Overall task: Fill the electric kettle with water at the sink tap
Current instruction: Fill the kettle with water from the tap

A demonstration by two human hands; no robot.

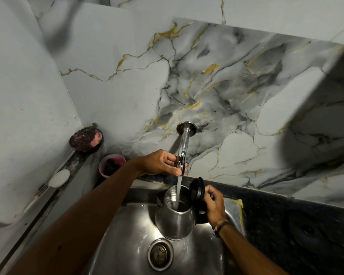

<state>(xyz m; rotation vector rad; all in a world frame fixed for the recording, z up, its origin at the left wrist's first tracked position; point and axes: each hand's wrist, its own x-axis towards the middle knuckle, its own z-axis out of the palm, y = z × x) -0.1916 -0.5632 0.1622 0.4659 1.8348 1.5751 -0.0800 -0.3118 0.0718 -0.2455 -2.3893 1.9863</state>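
1. While water (179, 187) is running from the tap (183, 147), the electric kettle (175, 213) is held upright inside the steel sink (127, 245), directly beneath the spout, and the stream is received through its open mouth.
2. The kettle's black lid (197, 192) is seen hinged back to the right, standing nearly on edge beside the opening.
3. The left hand (161, 163) is wrapped around the lower end of the tap, with the fingers (174, 156) curled closed on the chrome body just above the outlet.
4. The right hand (213, 203) is closed on the kettle's handle at the right side of the body, the handle itself being mostly hidden by the hand; a thin band (220, 226) is worn at the wrist.
5. The drain strainer (160, 255) is set in the sink floor, near and slightly left of the kettle.
6. The tap is mounted through a marbled wall (216, 86) with grey and gold veins, at the far side of the sink.
7. On the ledge to the far left, a round scrubber (85, 137) is seen in a dish, a pink cup (111, 164) is placed nearer the sink, and a white bar of soap (59, 178) is lying further left.
8. On the dark table (276, 225) to the right of the sink, a round black kettle base (308, 230) is dimly made out.
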